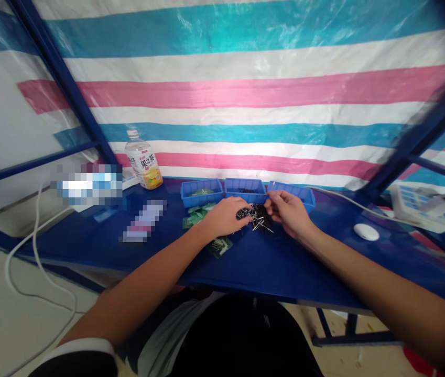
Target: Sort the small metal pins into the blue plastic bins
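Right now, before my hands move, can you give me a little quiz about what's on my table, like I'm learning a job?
1. Fill in: beyond the pile of thin black-and-silver pieces sit ___ blue plastic bins.
2. True or false: the white oval object is nearer your left hand than your right hand.
3. What colour is the drink bottle's cap? a) red b) white c) green

Key: 1 three; 2 false; 3 b
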The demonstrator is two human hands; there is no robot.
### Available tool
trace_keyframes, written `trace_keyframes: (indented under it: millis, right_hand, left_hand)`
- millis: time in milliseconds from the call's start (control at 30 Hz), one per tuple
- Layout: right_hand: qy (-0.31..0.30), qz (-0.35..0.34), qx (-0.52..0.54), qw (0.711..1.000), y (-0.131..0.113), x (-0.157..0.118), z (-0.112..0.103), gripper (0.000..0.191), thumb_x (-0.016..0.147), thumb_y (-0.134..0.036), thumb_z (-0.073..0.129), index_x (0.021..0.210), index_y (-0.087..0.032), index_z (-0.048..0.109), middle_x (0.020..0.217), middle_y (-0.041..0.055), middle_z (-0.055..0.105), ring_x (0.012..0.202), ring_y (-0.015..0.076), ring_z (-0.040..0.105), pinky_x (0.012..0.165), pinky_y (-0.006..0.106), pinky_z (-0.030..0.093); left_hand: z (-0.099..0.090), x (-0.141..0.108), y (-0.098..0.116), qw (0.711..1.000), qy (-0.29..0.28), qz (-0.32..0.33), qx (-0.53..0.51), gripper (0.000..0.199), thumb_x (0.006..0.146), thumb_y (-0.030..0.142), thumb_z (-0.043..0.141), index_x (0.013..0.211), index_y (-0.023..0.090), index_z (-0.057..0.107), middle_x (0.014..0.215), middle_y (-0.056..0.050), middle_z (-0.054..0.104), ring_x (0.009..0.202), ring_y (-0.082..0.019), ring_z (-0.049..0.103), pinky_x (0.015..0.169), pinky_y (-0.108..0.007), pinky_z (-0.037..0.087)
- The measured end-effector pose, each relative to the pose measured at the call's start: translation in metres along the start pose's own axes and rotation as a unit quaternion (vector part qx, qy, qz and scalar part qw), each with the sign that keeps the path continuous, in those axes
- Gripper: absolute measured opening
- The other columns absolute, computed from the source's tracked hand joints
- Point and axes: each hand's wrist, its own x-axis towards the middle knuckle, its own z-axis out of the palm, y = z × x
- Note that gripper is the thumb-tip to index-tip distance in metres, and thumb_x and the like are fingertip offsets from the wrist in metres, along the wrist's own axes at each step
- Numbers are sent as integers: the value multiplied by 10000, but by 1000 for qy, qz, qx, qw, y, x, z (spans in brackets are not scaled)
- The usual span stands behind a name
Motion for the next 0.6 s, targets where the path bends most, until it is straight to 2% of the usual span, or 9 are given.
trace_keyframes:
  millis: [100, 167, 233, 267, 333, 400, 467, 600]
  right_hand:
    - [7, 26, -35, 999, -4, -1, -4, 516, 857, -736, 738, 900, -231, 639, 649, 5, 641, 469, 121, 483, 379, 238, 240]
    - [-32, -25, -152, 988, -6, -5, -7, 500, 925, -723, 656, 863, -227, 642, 679, 24, 666, 513, 141, 533, 429, 265, 320]
    - [-74, -129, -307, 940, -8, -9, -9, 445, 987, -648, 606, 856, -227, 666, 770, 46, 713, 634, 175, 613, 560, 308, 436]
    - [-87, -176, -378, 905, -9, -12, -9, 406, 1002, -609, 599, 882, -230, 681, 819, 53, 729, 693, 192, 638, 627, 330, 462]
    - [-107, -218, -483, 841, -12, -18, -9, 363, 993, -589, 618, 957, -234, 687, 885, 61, 738, 753, 218, 655, 668, 351, 454]
    - [-124, -206, -544, 804, -16, -24, -8, 431, 953, -661, 653, 1022, -236, 655, 886, 58, 734, 748, 234, 658, 626, 347, 409]
    - [-134, -178, -583, 782, -20, -27, -9, 565, 897, -778, 661, 1058, -239, 611, 825, 45, 723, 715, 246, 658, 583, 338, 351]
    - [-188, -157, -640, 729, -28, -28, -19, 685, 828, -917, 611, 962, -247, 575, 725, 44, 694, 658, 254, 638, 565, 335, 277]
  left_hand:
    - [0, -1, -1, 1000, -26, -7, 12, 351, 1031, 414, 663, 1313, 216, 724, 1326, -97, 746, 1237, -295, 685, 1085, -476, 539]
    - [1, -1, -2, 999, -33, -10, 15, 353, 1044, 404, 639, 1337, 222, 714, 1346, -95, 739, 1250, -294, 681, 1088, -467, 536]
    - [1, -2, -4, 999, -30, -8, 18, 341, 1054, 376, 615, 1341, 219, 710, 1359, -94, 733, 1262, -292, 675, 1092, -463, 535]
    - [1, -2, -4, 999, -27, -6, 19, 336, 1055, 361, 607, 1340, 214, 709, 1359, -95, 732, 1262, -292, 675, 1093, -463, 536]
    - [1, -2, -5, 1000, -22, -2, 22, 331, 1053, 329, 599, 1339, 204, 709, 1356, -98, 732, 1249, -290, 681, 1087, -461, 541]
    - [1, -2, -5, 1000, -21, 0, 23, 326, 1053, 309, 590, 1335, 198, 710, 1344, -102, 735, 1235, -289, 687, 1076, -456, 547]
    - [1, -3, -4, 1000, -18, -3, 23, 317, 1056, 308, 584, 1324, 198, 714, 1328, -104, 740, 1226, -288, 690, 1071, -454, 550]
    - [1, -3, -4, 1000, -18, -9, 22, 307, 1059, 330, 593, 1308, 199, 717, 1321, -103, 741, 1223, -282, 687, 1081, -464, 547]
